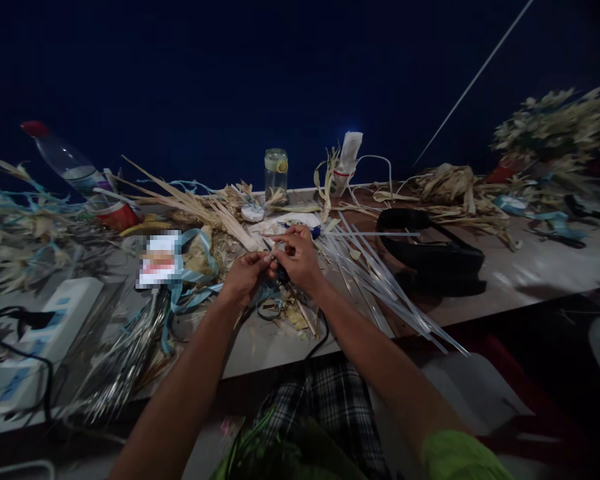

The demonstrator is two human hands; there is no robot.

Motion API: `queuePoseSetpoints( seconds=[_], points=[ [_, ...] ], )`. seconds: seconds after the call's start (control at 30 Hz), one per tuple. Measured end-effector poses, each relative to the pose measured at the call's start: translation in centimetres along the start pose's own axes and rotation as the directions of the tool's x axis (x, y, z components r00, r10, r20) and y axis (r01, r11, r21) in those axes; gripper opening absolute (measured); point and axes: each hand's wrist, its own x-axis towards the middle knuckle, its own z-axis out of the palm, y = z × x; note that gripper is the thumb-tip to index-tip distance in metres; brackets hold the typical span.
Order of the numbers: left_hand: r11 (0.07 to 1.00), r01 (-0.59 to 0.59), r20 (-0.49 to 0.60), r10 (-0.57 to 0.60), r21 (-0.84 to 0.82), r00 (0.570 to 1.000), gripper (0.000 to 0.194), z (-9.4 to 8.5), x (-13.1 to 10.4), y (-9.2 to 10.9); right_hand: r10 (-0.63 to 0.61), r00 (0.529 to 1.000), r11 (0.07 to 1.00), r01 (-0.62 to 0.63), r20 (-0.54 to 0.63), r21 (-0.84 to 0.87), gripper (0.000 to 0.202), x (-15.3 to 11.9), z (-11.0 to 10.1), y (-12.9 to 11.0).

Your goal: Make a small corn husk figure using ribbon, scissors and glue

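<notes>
My left hand (pixel 247 275) and my right hand (pixel 301 259) meet at the middle of the table, fingertips pinched together. Whatever small thing they hold between them is too small and covered to name. Just under the fingers lie a black cable and pale scraps of dried husk (pixel 295 315). Long dried husk strips (pixel 230 223) fan out behind my left hand. To the right of my right hand, a bundle of clear thin plastic rods (pixel 395 287) spreads toward the table's front edge. A pale rod (pixel 375 234) lies crosswise over them.
On the left are a power strip (pixel 63 320), thin metal wires (pixel 130 350), blue ribbon (pixel 180 300) and a tilted plastic bottle (pixel 67 157). A jar (pixel 276 173) and a paper cup (pixel 341 179) stand behind. A black strap-like object (pixel 430 257) and a husk flower bunch (pixel 555 130) are right.
</notes>
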Motion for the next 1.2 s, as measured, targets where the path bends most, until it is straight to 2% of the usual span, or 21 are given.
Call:
queuePoseSetpoints(
  seconds=[0.2, 0.33, 0.5, 0.8, 1.1, 1.2],
  points=[
    [0.999, -0.017, 0.031, 0.017, -0.028, 0.999, 0.024, 0.0, -0.1, 0.0, -0.094, 0.994, 0.992, 0.088, -0.059, -0.092, 0.016, -0.3, -0.2, -0.1],
    [0.999, -0.008, -0.001, 0.008, -0.032, 1.0, 0.024, 0.0, -0.2, 0.1, -0.063, 0.996, 0.997, 0.059, -0.067, -0.056, 0.01, -0.1, -0.3, -0.3],
    [1.0, -0.025, -0.022, 0.025, -0.01, 0.999, 0.025, 0.0, 0.0, 0.1, -0.021, 1.0, 1.0, 0.021, -0.002, 0.008, 0.007, 0.2, -0.4, -0.3],
    [0.999, -0.03, -0.072, 0.031, 0.023, 0.997, 0.03, -0.2, 0.3, 0.2, -0.025, 0.997, 0.998, 0.021, 0.078, 0.058, 0.006, 0.4, -0.4, -0.1],
    [0.993, -0.067, -0.14, 0.08, 0.095, 0.987, 0.032, -0.6, 0.6, 0.1, -0.023, 0.981, 0.981, -0.016, 0.195, 0.194, 0.007, 0.8, -1.1, -0.8],
    [0.988, -0.087, -0.16, 0.107, 0.128, 0.981, 0.033, -0.4, 0.5, 0.1, 0.001, 0.978, 0.982, -0.041, 0.207, 0.186, 0.008, 0.8, -1.0, -0.6]
  ],
)
